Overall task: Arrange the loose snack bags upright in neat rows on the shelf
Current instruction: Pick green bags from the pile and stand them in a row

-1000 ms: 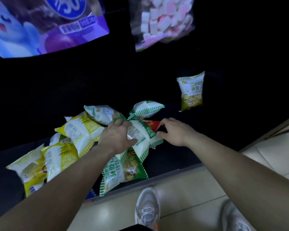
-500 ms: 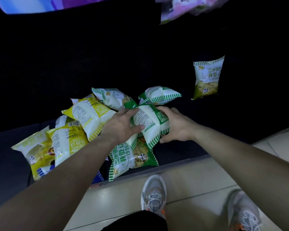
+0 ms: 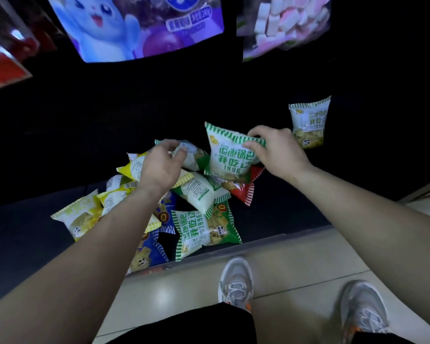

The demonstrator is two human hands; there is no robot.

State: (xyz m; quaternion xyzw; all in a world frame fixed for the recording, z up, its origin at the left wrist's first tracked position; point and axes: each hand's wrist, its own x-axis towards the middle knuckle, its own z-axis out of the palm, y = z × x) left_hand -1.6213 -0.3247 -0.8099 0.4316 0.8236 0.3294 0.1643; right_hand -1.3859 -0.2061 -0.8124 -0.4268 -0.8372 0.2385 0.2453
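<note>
A heap of loose snack bags lies on the dark bottom shelf (image 3: 278, 219): yellow ones (image 3: 77, 214) at the left, blue ones (image 3: 149, 247) at the front, green-striped ones (image 3: 206, 227) in the middle, a red one (image 3: 243, 189) to the right. My right hand (image 3: 276, 150) pinches the top edge of a green-and-white bag (image 3: 229, 155) and holds it upright above the heap. My left hand (image 3: 162, 165) hovers over the heap with fingers curled near another green bag (image 3: 194, 155), not clearly gripping it. One green bag (image 3: 308, 122) stands upright at the back right.
Large purple cartoon bags (image 3: 139, 26) and a bag of pink-and-white marshmallows (image 3: 283, 23) hang on the shelf above. The shelf's front lip (image 3: 258, 242) runs along the tiled floor (image 3: 296, 274), where my two grey sneakers (image 3: 236, 281) stand close to it.
My right hand has lifted the green-and-white bag off the heap and turned it upright. My left hand let go of it and moved left over the heap.
</note>
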